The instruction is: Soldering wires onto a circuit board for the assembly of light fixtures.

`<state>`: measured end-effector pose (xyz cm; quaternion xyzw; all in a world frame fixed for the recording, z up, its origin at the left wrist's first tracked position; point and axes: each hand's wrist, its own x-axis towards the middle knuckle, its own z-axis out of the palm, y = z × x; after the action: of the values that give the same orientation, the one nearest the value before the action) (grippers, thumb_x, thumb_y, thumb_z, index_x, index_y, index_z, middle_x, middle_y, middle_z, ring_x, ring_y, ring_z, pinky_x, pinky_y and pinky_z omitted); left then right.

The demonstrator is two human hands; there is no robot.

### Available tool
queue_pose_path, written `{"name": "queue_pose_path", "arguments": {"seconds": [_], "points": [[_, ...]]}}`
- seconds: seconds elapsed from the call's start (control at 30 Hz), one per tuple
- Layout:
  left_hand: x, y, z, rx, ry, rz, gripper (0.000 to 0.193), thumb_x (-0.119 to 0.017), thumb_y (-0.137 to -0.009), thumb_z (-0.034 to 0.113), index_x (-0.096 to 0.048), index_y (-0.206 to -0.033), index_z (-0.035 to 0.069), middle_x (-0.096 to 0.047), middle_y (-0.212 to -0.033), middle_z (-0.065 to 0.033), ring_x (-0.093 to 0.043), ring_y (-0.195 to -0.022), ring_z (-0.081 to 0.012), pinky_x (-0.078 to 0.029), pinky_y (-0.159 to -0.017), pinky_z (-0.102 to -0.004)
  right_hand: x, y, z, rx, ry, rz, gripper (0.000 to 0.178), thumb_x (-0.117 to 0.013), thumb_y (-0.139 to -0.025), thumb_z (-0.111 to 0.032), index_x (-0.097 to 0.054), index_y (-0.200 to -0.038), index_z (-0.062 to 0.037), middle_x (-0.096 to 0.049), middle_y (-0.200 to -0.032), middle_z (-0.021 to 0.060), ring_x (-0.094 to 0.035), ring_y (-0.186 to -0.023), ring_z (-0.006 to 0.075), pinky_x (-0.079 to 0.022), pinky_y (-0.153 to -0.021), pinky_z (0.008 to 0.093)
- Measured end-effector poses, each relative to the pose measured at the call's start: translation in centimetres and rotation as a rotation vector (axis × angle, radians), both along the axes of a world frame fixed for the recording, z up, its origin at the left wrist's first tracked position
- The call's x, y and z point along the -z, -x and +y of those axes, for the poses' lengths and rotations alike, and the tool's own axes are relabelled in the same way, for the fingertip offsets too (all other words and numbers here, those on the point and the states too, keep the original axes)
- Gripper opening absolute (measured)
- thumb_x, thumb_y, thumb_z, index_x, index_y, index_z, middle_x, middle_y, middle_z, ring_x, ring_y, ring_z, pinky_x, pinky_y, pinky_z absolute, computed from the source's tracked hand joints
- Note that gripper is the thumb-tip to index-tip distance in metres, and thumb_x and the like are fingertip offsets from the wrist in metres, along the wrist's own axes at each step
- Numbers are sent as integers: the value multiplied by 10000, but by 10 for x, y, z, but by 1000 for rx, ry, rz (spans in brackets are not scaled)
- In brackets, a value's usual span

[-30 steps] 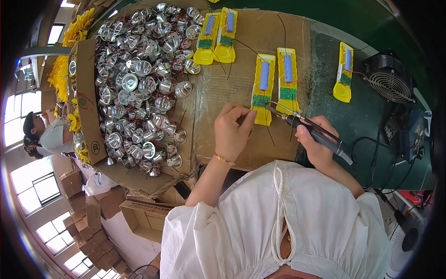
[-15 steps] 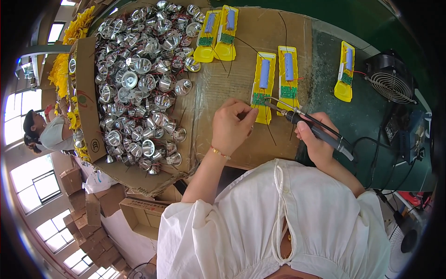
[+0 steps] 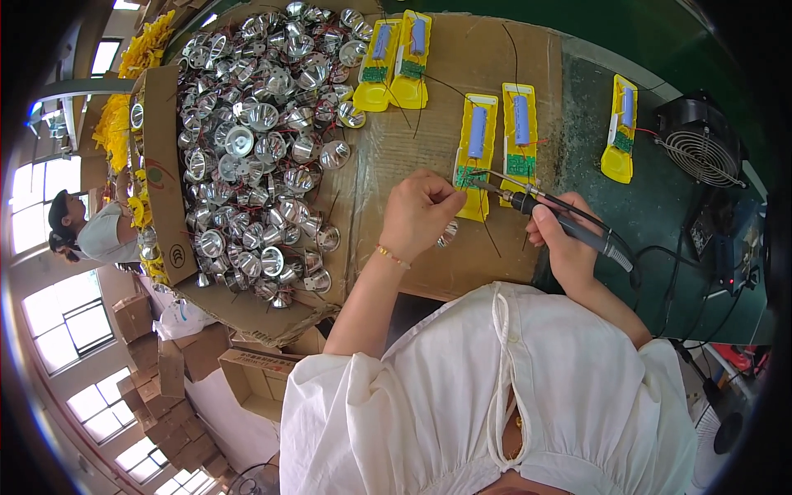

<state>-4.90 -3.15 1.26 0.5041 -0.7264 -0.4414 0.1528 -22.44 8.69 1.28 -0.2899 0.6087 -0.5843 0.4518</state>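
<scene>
My left hand (image 3: 422, 213) is closed in a pinch beside the lower end of a yellow casing (image 3: 474, 206). A small silver lamp reflector (image 3: 447, 233) shows under its fingers and appears held there; its wires are hidden. That casing holds a blue cylindrical battery (image 3: 478, 132) and a green circuit board (image 3: 469, 176). My right hand (image 3: 571, 245) grips a soldering iron (image 3: 569, 225) with a dark handle and a thin metal tube alongside. The iron's tip is at the board, near my left fingertips. A second yellow casing (image 3: 520, 124) lies just right of it.
Many silver reflectors (image 3: 247, 157) with wires are heaped on cardboard at left. Two yellow casings (image 3: 396, 62) lie at the far side, another (image 3: 620, 132) at right. A black fan (image 3: 700, 144) and a blue box with cables (image 3: 730, 256) stand at right. A person (image 3: 95, 227) is at far left.
The whole view has shifted slightly to the right. More of the reflector shows under my left hand. The iron's tip stays at the same board.
</scene>
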Motion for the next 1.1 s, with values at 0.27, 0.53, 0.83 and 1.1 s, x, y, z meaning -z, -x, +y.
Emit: {"name": "queue_pose_path", "arguments": {"seconds": [0.27, 0.53, 0.83, 1.1], "points": [[1, -3, 0, -30, -20, 4, 176, -664, -704, 164, -621, -655, 0, -555, -700, -99, -556, -604, -221, -439, -562, -313, -3, 9, 13, 84, 71, -47, 146, -605, -830, -107, -529, -887, 4, -597, -691, 79, -562, -577, 91, -472, -539, 205], [-22, -22, 13, -195, 543, -133, 140, -677, -678, 206, -637, -686, 72, -565, -742, -73, -558, -685, -234, -444, -638, -344, 2, 20, 26, 107, 82, 22, 142, -598, -826, -92, -531, -894, 14, -584, -671, 83, -547, -555, 94, -467, -529, 205], [-6, -94, -15, -110, 1015, -1126, 140, -526, -716, 128, -629, -632, 86, -550, -819, -39, -484, -889, -221, -343, -824, -408, 2, 27, 35, 99, 102, 26, 137, -602, -818, -77, -522, -883, 13, -590, -672, 90, -550, -550, 96, -470, -523, 207], [-19, -63, 3, -236, 713, -268, 60, -592, -689, 61, -560, -734, 36, -591, -749, -72, -577, -794, -230, -421, -740, -358, 2, 38, 46, 144, 81, 6, 147, -610, -808, -77, -534, -892, 16, -594, -685, 87, -561, -577, 97, -478, -536, 213]]}}
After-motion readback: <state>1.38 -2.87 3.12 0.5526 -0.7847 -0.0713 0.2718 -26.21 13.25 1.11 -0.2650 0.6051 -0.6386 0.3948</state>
